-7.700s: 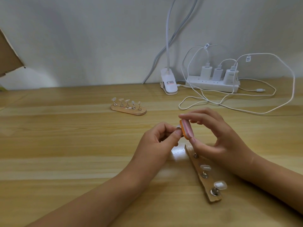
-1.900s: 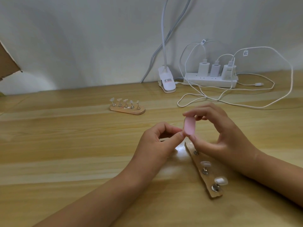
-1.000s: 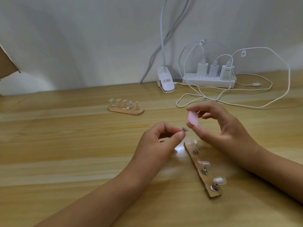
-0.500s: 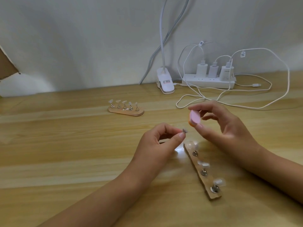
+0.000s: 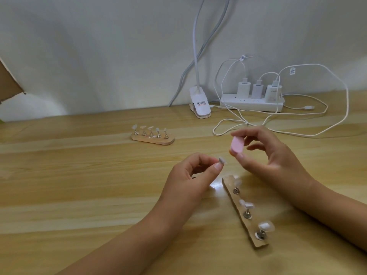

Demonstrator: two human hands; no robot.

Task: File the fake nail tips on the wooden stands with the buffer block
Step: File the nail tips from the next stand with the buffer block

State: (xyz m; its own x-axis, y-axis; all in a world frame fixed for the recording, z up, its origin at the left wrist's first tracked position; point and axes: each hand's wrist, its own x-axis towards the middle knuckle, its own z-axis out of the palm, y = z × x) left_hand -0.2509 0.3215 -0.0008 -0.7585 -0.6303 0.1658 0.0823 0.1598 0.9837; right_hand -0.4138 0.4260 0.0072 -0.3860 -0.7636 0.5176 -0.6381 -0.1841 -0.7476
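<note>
My left hand (image 5: 190, 175) pinches a small clear nail tip (image 5: 222, 160) between thumb and forefinger, held above the table. My right hand (image 5: 272, 157) grips the pink buffer block (image 5: 236, 145) between thumb and fingers, a short gap to the right of the tip and not touching it. Below both hands a wooden stand (image 5: 241, 213) lies at a slant on the table, with three nail tips on metal pegs showing. A second wooden stand (image 5: 152, 138) with several nail tips sits farther back, left of centre.
A white clip lamp base (image 5: 200, 105) and a white power strip (image 5: 252, 104) with three chargers stand against the wall. Loose white cables (image 5: 278, 133) loop over the table behind my right hand. A cardboard corner (image 5: 9, 84) juts in at the far left.
The buffer block was against the nail tip earlier; my right hand has lifted it up and to the right, away from the tip. My left hand has stayed nearly still.
</note>
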